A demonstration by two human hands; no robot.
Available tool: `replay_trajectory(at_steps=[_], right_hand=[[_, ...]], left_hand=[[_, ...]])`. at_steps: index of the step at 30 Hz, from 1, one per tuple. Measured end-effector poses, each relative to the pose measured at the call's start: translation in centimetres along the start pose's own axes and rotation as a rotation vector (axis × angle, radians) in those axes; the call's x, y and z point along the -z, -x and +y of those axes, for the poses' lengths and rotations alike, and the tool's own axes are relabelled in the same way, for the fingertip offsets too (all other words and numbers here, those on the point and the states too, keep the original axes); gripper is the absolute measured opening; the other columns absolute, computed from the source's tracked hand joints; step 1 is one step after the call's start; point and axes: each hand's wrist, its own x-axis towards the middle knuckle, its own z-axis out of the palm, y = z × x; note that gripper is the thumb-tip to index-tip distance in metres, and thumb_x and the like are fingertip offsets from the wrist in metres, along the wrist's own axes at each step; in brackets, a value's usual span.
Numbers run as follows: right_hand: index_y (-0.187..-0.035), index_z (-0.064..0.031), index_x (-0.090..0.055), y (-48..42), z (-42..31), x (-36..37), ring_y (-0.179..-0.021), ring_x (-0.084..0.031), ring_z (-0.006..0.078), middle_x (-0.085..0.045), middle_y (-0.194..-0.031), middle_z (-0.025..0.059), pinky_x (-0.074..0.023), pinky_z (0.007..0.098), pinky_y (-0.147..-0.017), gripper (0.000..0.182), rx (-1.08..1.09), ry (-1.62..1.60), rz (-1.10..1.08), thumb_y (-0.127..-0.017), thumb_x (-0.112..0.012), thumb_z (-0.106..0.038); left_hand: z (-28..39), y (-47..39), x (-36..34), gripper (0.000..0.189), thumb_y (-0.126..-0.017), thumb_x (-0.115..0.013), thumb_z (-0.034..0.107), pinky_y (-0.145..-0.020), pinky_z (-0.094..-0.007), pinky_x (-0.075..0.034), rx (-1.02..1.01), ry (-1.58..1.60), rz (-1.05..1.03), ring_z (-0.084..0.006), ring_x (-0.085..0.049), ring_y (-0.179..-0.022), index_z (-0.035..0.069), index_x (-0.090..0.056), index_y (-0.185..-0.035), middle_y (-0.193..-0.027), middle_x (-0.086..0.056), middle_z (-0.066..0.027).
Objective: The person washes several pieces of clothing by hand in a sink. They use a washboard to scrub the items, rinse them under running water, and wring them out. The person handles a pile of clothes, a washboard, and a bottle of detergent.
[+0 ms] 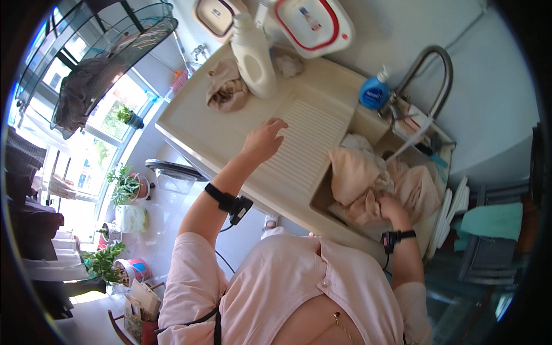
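My left hand (265, 140) is empty, fingers a little apart, above the ribbed washboard (308, 144) of the cream laundry sink. On the right, my right hand (390, 208) is down in the basin, its fingers on a bunched pale pink cloth (366, 207); part of the grip is hidden. More wet fabric fills the basin: a peach-coloured cloth (351, 172) bulges up on the left and a pinkish piece (416, 185) lies on the right. From the curved metal tap (446, 73), a pale stream of water (409, 140) falls onto the fabric.
A white detergent bottle (254, 60) stands on the counter between a crumpled beige cloth (226, 88) and a small whitish bundle (288, 66). A blue pump bottle (374, 92) is beside the tap. Folding basins (317, 26) hang on the wall. Potted plants (125, 185) line the window side.
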Motion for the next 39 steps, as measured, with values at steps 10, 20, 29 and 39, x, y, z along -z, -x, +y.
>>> replay_trajectory(at_steps=[10,20,29,39], right_hand=[[-0.100,-0.0034,-0.070,0.4,-15.3,9.5,-0.084,-0.068,0.0343,-0.070,-0.093,0.0177,-0.0535,0.0393,-0.075,0.024,0.176,-0.344,0.346,-0.084,-0.072,-0.021],[-0.100,-0.0039,-0.069,3.8,-17.6,10.0,-0.075,-0.069,0.0276,-0.070,-0.088,0.0147,-0.0537,0.0361,-0.067,0.021,-0.148,-0.429,0.332,-0.084,-0.070,-0.018],[-0.100,-0.0044,-0.069,4.2,-20.3,9.6,-0.083,-0.070,0.0286,-0.070,-0.090,0.0139,-0.0545,0.0374,-0.069,0.021,-0.181,-0.338,0.379,-0.083,-0.071,-0.017],[-0.101,-0.0042,-0.069,5.3,-20.3,8.9,-0.084,-0.070,0.0267,-0.071,-0.092,0.0124,-0.0550,0.0353,-0.070,0.020,-0.213,-0.420,0.355,-0.084,-0.070,-0.015]], left_hand=[[-10.3,-15.0,0.9,0.043,-0.092,-0.053,0.025,-0.119,-0.0631,-0.015,-0.416,-1.244,0.325,-0.0147,-0.024,-0.148,0.012,-0.060,-0.131,-0.148,-0.048,0.0010],[-16.6,-19.7,2.5,0.045,-0.089,-0.055,0.025,-0.120,-0.0523,-0.020,-0.447,-1.270,0.354,-0.0202,-0.013,-0.151,0.010,-0.062,-0.131,-0.147,-0.049,0.0008],[-21.2,-23.6,6.6,0.023,-0.083,-0.058,0.018,-0.120,-0.0488,-0.026,-0.699,-1.098,0.307,-0.0152,-0.026,-0.147,0.012,-0.072,-0.100,-0.121,-0.065,0.0035],[-23.5,-25.4,7.6,0.015,-0.081,-0.060,0.013,-0.121,-0.0475,-0.025,-0.627,-0.950,0.298,-0.0143,-0.025,-0.148,0.012,-0.070,-0.092,-0.128,-0.063,-0.0016]])
